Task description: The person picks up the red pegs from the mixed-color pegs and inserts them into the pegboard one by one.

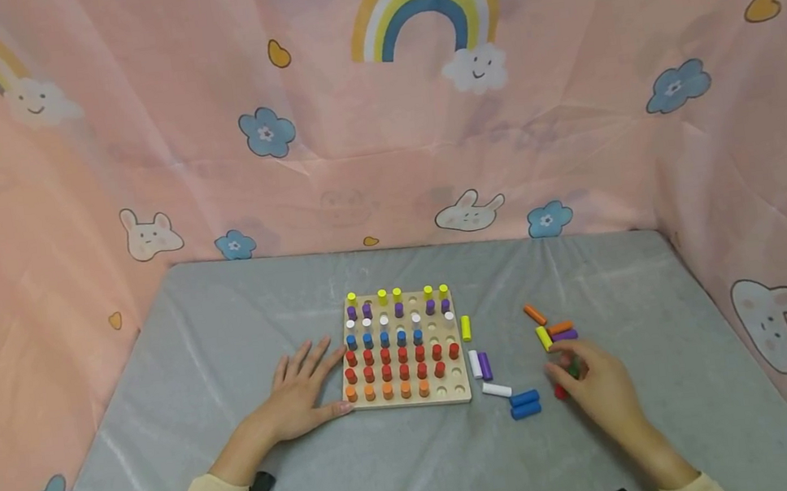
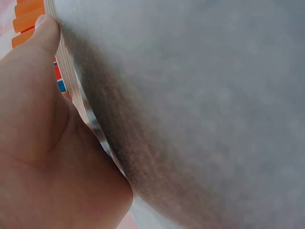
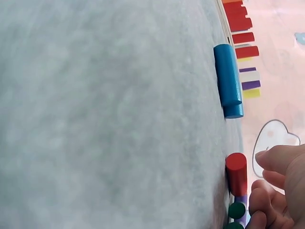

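A wooden pegboard (image 1: 406, 405) carries rows of yellow, purple, white, blue, red and orange pegs. Against its left edge rests my left hand (image 1: 301, 396), fingers spread, with the thumb at the near corner. The left wrist view shows that thumb (image 2: 45, 36) against the board's side, beside orange pegs (image 2: 28, 24). To the right of the board, my right hand (image 1: 598, 384) hovers over loose pegs, its thumb and fingers apart. Green pegs (image 3: 237, 210) and a red peg (image 3: 237, 174) lie by its fingertips, partly hidden beneath the hand in the head view.
Two blue pegs (image 1: 525, 404), white pegs (image 1: 496, 389), a purple peg (image 1: 485, 366) and a yellow peg (image 1: 466, 328) lie along the board's right side. Farther right are orange pegs (image 1: 535, 314) and another yellow peg (image 1: 544, 338). A pink patterned curtain (image 1: 354, 168) surrounds the grey table (image 1: 259, 295).
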`<state>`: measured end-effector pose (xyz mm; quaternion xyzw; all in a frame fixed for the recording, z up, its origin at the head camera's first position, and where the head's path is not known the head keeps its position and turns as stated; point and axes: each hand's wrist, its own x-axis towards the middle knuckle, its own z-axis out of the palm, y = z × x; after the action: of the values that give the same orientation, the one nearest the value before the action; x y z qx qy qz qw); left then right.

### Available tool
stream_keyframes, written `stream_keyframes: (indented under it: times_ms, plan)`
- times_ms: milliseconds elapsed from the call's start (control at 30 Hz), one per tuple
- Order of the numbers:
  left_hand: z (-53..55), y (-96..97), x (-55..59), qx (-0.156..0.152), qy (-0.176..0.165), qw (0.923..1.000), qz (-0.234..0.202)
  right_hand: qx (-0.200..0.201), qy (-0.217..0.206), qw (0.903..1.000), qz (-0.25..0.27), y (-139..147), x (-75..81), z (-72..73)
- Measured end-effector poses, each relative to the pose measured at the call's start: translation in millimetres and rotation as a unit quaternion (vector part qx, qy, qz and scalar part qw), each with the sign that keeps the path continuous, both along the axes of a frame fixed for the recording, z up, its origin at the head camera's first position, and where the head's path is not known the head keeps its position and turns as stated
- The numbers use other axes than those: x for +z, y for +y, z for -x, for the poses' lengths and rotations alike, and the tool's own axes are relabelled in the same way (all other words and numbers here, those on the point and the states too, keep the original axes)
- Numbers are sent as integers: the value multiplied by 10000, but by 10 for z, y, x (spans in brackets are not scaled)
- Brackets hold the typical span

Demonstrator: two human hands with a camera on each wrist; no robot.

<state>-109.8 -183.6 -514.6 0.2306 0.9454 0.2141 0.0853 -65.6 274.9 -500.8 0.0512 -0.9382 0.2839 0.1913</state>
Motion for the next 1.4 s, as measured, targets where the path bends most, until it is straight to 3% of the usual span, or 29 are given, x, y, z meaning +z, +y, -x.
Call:
stream_keyframes:
  times_ms: [200,500,1400]
  plan:
    - [9,6,-15,58,-137,9998,145,-196,-386,9989,-161,37,30,-33]
    - [18,6,-41,57,-88,9998,157,-271,-487,9979,-334,31,17,-51]
    - [22,11,-46,87,-90,9997,230,51,-152,9996,-242,-106,3,-2]
